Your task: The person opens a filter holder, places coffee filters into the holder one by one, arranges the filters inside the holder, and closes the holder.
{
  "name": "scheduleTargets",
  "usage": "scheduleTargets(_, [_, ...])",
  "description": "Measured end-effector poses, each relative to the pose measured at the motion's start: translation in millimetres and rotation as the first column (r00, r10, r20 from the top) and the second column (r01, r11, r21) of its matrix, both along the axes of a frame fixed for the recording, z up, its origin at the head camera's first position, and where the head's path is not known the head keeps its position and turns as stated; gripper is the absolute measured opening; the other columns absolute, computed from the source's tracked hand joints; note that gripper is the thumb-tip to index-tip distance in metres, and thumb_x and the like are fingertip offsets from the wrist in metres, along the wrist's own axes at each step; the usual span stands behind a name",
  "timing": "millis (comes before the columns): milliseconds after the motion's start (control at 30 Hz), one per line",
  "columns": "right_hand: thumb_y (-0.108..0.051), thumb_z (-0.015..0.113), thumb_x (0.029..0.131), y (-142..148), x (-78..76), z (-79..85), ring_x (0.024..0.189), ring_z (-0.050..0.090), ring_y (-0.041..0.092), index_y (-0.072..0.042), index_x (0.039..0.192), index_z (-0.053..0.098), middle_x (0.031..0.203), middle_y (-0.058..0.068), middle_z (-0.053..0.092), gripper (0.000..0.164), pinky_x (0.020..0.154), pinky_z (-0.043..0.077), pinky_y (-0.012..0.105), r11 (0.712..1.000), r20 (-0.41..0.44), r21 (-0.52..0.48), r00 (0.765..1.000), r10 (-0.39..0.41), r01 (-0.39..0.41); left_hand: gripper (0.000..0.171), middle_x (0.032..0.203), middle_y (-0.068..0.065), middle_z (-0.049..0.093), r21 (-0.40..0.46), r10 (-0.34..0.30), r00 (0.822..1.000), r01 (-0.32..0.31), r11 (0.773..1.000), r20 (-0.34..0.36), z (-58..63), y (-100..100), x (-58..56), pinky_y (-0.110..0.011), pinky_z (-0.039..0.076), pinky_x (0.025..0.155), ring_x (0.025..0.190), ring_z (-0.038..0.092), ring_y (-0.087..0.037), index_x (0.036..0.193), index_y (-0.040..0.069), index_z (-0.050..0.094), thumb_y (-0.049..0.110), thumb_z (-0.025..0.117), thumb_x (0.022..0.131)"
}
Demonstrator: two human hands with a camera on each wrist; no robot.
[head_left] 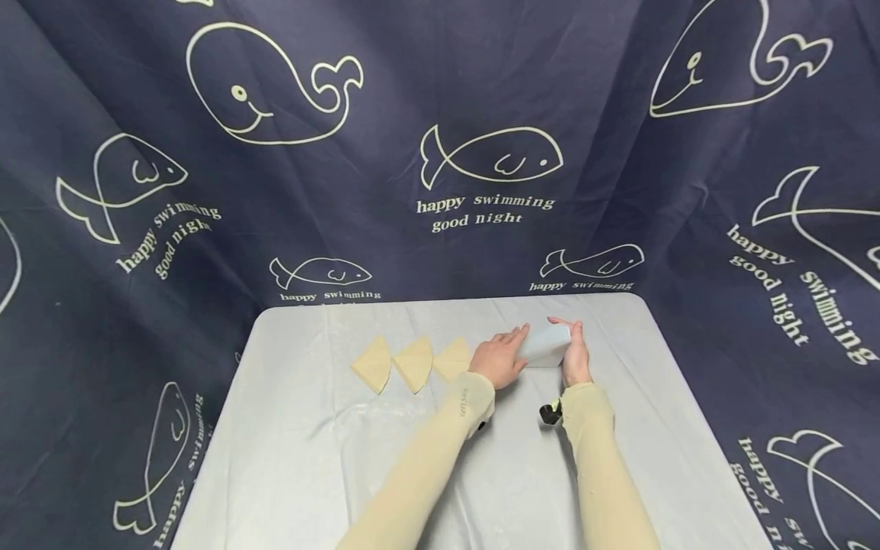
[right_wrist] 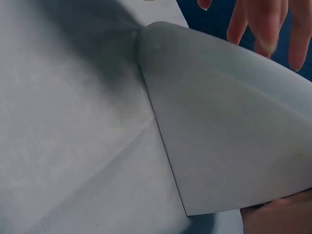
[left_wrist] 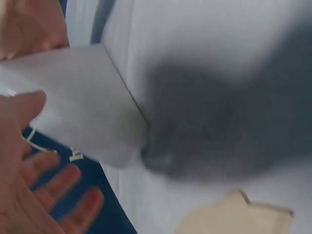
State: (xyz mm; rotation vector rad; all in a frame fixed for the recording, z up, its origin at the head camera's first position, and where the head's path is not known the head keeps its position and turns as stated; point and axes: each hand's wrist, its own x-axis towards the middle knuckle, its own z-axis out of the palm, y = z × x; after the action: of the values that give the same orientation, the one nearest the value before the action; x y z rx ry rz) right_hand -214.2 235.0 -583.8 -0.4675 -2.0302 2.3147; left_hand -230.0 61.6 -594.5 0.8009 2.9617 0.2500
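A pale blue-white, smooth, paper-like piece [head_left: 546,341] with bent sides stands on the table's right half. Whether it is a sheet or a packet, I cannot tell. My right hand [head_left: 576,359] grips its right end; part of that hand is hidden behind the piece in the right wrist view. On the opposite side is my left hand [head_left: 499,359], its fingers extended. The left wrist view shows the left thumb [left_wrist: 31,105] over the piece's surface [left_wrist: 83,109] and the other fingers spread apart. Beside the left hand lies a cream fan-shaped piece [head_left: 450,359], partly covered by it.
Two more cream fan-shaped pieces, one in the middle [head_left: 414,363] and one at the left [head_left: 373,364], lie in a row on the white-covered table [head_left: 289,428]. A dark blue curtain [head_left: 385,92] with whale and fish outlines surrounds the table's back and sides.
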Motion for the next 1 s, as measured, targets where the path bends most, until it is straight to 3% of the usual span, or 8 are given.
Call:
scheduleTargets(100, [-0.045, 0.007, 0.112, 0, -0.9, -3.8, 0.116, 0.059, 0.017, 0.008, 0.146, 0.048, 0.102, -0.020, 0.068, 0.075, 0.100, 0.044, 0.026, 1.000, -0.012, -0.024, 1.000, 0.006, -0.007, 0.066, 0.151, 0.007, 0.058, -0.038, 0.046, 0.998, -0.048, 0.998, -0.038, 0.8, 11, 2.3, -0.033, 0.056, 0.097, 0.132, 0.060, -0.014, 0.163, 0.027, 0.033, 0.047, 0.057, 0.104])
scheduleTargets(267, [-0.049, 0.004, 0.111, -3, -0.3, -7.8, 0.097, 0.064, 0.005, 0.009, 0.146, 0.047, 0.094, -0.019, 0.072, 0.080, 0.092, 0.047, 0.023, 0.999, -0.007, -0.052, 1.000, 0.004, -0.004, 0.052, 0.129, 0.002, 0.068, 0.002, 0.053, 0.993, -0.053, 0.999, -0.105, -1.5, 18, 4.8, -0.028, 0.056, 0.091, 0.111, 0.067, -0.015, 0.149, 0.021, 0.052, 0.040, 0.064, 0.102])
scheduleTargets(400, [-0.048, 0.001, 0.111, -4, -3.0, -13.2, 0.093, 0.065, 0.004, 0.009, 0.143, 0.049, 0.096, -0.016, 0.074, 0.082, 0.092, 0.046, 0.024, 0.998, 0.001, -0.055, 1.000, -0.015, 0.015, 0.044, 0.122, -0.002, 0.068, 0.048, 0.032, 0.993, -0.026, 0.999, -0.118, -6.6, 16, 3.4, -0.028, 0.055, 0.090, 0.103, 0.066, -0.019, 0.140, 0.017, 0.055, 0.035, 0.065, 0.101])
scheduleTargets(533, [-0.051, 0.000, 0.110, 0, -10.6, -24.8, 0.099, 0.061, 0.004, 0.004, 0.135, 0.059, 0.100, -0.017, 0.072, 0.084, 0.096, 0.041, 0.022, 0.997, 0.025, -0.063, 0.999, -0.048, 0.049, 0.043, 0.126, -0.004, 0.065, 0.114, 0.025, 0.998, -0.017, 0.993, -0.064, -10.0, 11, -0.4, -0.030, 0.055, 0.093, 0.105, 0.063, -0.021, 0.142, 0.016, 0.052, 0.031, 0.064, 0.103])
scheduleTargets(733, [-0.063, 0.008, 0.107, 3, -17.3, -37.3, 0.093, 0.057, 0.003, -0.024, 0.112, 0.059, 0.089, -0.022, 0.065, 0.064, 0.097, 0.038, 0.024, 0.994, 0.063, -0.020, 0.992, -0.108, 0.110, 0.047, 0.137, -0.004, 0.061, 0.207, 0.022, 1.000, -0.024, 0.978, 0.011, -13.5, 1, -5.3, -0.032, 0.051, 0.105, 0.117, 0.062, -0.023, 0.147, 0.015, 0.047, 0.032, 0.059, 0.105])
scheduleTargets(800, [-0.063, 0.012, 0.107, 3, -17.2, -37.4, 0.094, 0.056, 0.004, -0.021, 0.112, 0.060, 0.091, -0.020, 0.064, 0.064, 0.097, 0.038, 0.026, 0.993, 0.052, 0.037, 0.993, -0.110, 0.109, 0.047, 0.138, -0.004, 0.061, 0.240, 0.020, 0.999, -0.028, 0.970, 0.033, -14.0, -4, -5.7, -0.032, 0.050, 0.106, 0.119, 0.062, -0.023, 0.147, 0.015, 0.047, 0.032, 0.059, 0.105])
scheduleTargets(1000, [-0.058, 0.026, 0.109, -1, -17.3, -37.3, 0.101, 0.052, 0.009, 0.002, 0.113, 0.065, 0.099, -0.012, 0.061, 0.072, 0.099, 0.032, 0.023, 0.976, 0.005, 0.176, 0.991, -0.134, 0.131, 0.049, 0.141, -0.005, 0.060, 0.340, 0.017, 0.990, -0.063, 0.938, 0.137, -12.7, -20, -4.3, -0.032, 0.049, 0.109, 0.127, 0.061, -0.022, 0.149, 0.012, 0.045, 0.030, 0.060, 0.106])
